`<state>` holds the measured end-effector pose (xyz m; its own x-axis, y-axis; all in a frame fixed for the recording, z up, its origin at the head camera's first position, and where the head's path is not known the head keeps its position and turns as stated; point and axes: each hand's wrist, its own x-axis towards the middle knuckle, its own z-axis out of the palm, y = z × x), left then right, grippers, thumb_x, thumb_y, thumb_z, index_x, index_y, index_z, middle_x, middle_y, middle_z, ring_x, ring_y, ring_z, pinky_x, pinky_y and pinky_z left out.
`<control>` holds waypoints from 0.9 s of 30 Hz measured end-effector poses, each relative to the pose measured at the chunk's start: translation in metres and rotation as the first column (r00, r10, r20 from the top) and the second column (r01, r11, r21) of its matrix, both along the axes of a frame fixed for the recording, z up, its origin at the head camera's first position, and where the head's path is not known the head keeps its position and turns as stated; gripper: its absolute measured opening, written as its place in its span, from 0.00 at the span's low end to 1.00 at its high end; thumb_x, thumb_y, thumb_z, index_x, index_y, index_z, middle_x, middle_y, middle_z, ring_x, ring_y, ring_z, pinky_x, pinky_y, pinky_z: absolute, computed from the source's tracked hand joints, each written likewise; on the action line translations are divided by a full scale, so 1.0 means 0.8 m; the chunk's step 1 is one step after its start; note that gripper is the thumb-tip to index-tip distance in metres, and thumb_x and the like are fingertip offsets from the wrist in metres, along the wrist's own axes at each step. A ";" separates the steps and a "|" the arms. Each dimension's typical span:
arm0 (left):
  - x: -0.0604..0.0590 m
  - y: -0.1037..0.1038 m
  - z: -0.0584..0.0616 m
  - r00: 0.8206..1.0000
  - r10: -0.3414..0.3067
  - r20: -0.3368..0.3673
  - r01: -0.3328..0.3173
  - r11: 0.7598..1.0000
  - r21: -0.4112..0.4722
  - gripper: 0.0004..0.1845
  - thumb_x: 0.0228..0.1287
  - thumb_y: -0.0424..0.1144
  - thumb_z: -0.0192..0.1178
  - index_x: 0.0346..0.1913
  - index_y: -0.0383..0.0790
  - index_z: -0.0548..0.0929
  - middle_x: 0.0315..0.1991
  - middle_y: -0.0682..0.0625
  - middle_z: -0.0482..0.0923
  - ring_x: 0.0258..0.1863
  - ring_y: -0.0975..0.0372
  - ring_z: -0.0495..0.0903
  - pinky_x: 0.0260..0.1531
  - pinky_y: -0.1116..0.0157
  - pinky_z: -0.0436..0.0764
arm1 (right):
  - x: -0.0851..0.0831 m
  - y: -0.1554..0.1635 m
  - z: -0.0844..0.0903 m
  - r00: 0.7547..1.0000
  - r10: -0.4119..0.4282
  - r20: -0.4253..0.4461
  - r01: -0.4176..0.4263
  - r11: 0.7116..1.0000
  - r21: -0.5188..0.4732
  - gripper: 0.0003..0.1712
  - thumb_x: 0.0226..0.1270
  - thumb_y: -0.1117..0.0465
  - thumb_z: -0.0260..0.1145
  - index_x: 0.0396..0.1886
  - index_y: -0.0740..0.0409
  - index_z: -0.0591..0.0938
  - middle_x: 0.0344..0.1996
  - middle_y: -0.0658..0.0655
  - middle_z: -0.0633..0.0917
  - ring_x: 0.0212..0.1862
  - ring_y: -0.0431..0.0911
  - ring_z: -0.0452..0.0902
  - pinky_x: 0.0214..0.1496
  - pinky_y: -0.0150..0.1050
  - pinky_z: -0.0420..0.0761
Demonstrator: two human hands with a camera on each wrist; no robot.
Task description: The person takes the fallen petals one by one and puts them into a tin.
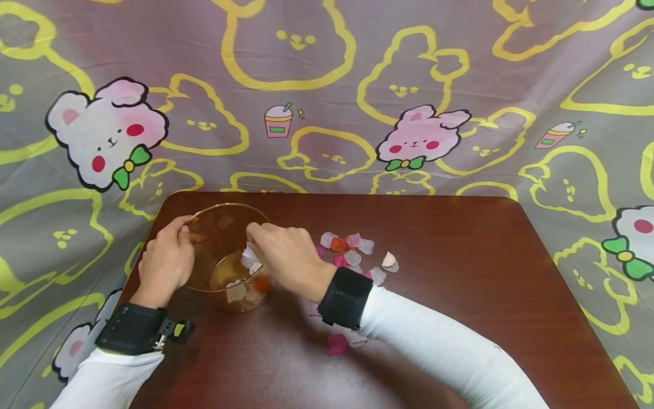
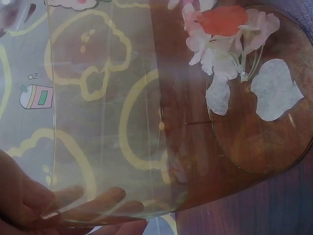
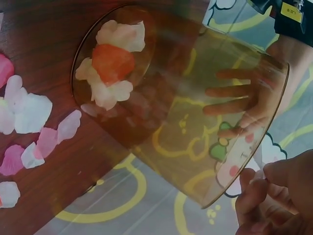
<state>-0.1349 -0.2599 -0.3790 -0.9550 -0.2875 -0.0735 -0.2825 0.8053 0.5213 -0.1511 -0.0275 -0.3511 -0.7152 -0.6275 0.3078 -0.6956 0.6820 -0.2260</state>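
A see-through amber vase (image 1: 204,261) with a wide gold-edged rim stands on the left part of the table. My left hand (image 1: 167,260) grips its wall at the rim, and the fingers (image 3: 230,93) show through the amber wall in the right wrist view. White, pale pink and orange petals (image 3: 113,63) lie at the vase's bottom; the left wrist view also shows thin pale stems (image 2: 244,63) among them. My right hand (image 1: 288,257) is at the opposite side of the rim. Between thumb and finger it pinches a whitish petal (image 3: 259,152), mostly hidden by the fingertips.
Loose pink, white and orange petals (image 1: 352,258) are scattered on the brown table (image 1: 460,272) to the right of the vase. A deep pink petal (image 1: 337,344) lies nearer the front. Behind the table hangs a cartoon-printed cloth (image 1: 327,102).
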 end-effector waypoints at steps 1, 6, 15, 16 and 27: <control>0.000 0.000 0.000 1.000 -0.001 -0.003 0.001 1.000 0.001 0.27 0.83 0.46 0.31 0.75 0.41 0.65 0.64 0.27 0.73 0.55 0.29 0.75 0.42 0.35 0.71 | 0.001 -0.002 0.000 1.000 0.000 0.003 0.000 1.000 0.008 0.06 0.77 0.54 0.59 0.37 0.47 0.79 0.25 0.44 0.80 0.24 0.39 0.75 0.24 0.34 0.71; 0.001 0.001 0.000 1.000 -0.001 -0.009 0.001 1.000 -0.001 0.26 0.83 0.45 0.30 0.75 0.41 0.65 0.62 0.27 0.75 0.53 0.29 0.76 0.40 0.37 0.72 | 0.003 -0.010 -0.001 1.000 -0.006 0.012 0.005 0.997 0.071 0.07 0.76 0.52 0.60 0.38 0.47 0.80 0.26 0.44 0.82 0.24 0.39 0.76 0.22 0.34 0.71; 0.000 0.001 0.000 1.000 -0.003 -0.018 0.003 1.000 -0.005 0.26 0.83 0.45 0.31 0.75 0.41 0.66 0.62 0.28 0.76 0.53 0.29 0.76 0.40 0.37 0.72 | 0.005 -0.005 -0.005 0.999 -0.019 -0.027 0.022 0.995 0.098 0.10 0.76 0.48 0.60 0.38 0.46 0.82 0.29 0.44 0.83 0.24 0.39 0.78 0.23 0.35 0.74; 0.000 0.001 0.000 1.000 -0.003 -0.020 0.003 1.000 -0.008 0.26 0.83 0.45 0.31 0.74 0.42 0.66 0.62 0.28 0.76 0.53 0.29 0.76 0.40 0.37 0.72 | 0.005 -0.004 -0.005 0.999 -0.021 -0.031 0.024 0.995 0.093 0.10 0.76 0.48 0.60 0.39 0.46 0.83 0.30 0.44 0.83 0.24 0.39 0.78 0.24 0.35 0.74; 0.001 0.002 0.001 1.000 0.001 -0.005 -0.001 1.000 0.005 0.27 0.83 0.46 0.30 0.75 0.42 0.65 0.64 0.27 0.74 0.55 0.29 0.76 0.43 0.35 0.71 | -0.015 0.033 -0.007 0.998 -0.058 0.026 0.059 0.998 -0.023 0.10 0.75 0.49 0.62 0.43 0.48 0.84 0.31 0.45 0.83 0.28 0.37 0.79 0.24 0.33 0.73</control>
